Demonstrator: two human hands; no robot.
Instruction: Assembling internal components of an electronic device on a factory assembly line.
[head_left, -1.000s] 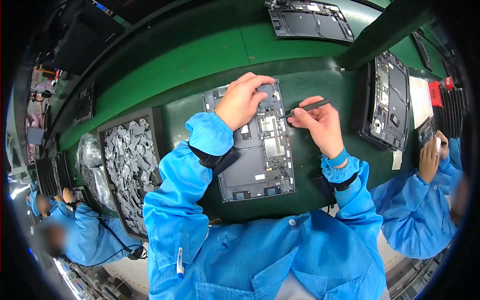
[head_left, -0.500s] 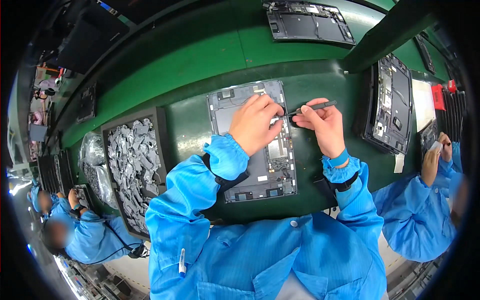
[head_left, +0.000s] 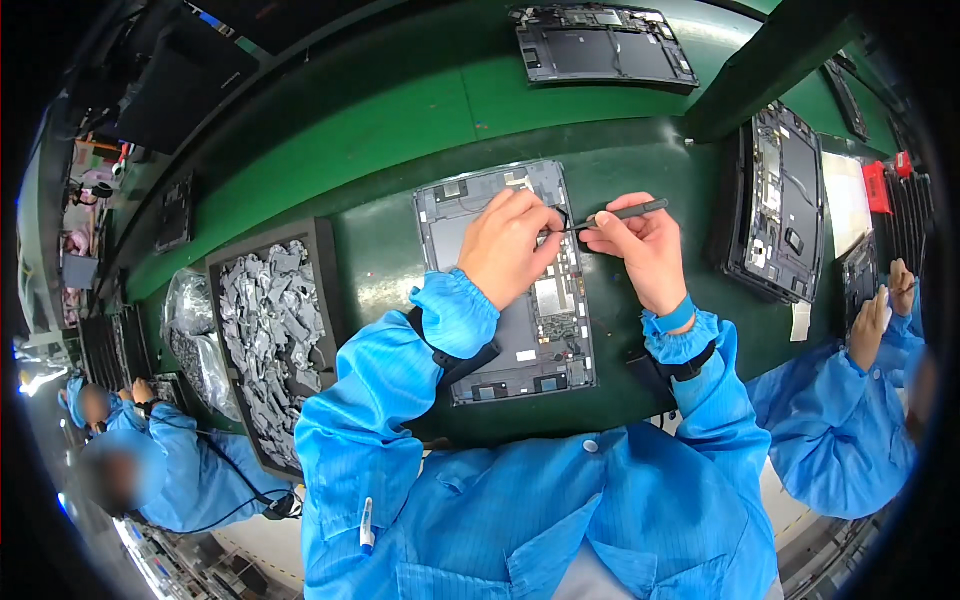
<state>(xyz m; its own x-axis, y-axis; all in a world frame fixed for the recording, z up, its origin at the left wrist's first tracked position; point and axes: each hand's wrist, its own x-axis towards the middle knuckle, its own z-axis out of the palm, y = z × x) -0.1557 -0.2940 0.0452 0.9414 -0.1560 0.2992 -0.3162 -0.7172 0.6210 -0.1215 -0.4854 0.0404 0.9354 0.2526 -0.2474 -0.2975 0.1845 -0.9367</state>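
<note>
Holding loose grey pieces (head_left: 262, 320), a dark-rimmed tray (head_left: 326, 285) sat left of the opened flat device (head_left: 512, 330) that lay before you on the green tabletop (head_left: 385, 255). Your left grip (head_left: 510, 247) curled over the device with thumb and fingertips drawn together, though whether they pinched anything could not be told. Beside it, your right grip (head_left: 645, 252) clasped a slim dark tool (head_left: 643, 208), its tip pointing toward those fingertips, and a stack of similar devices (head_left: 787, 212) stood farther right.
</note>
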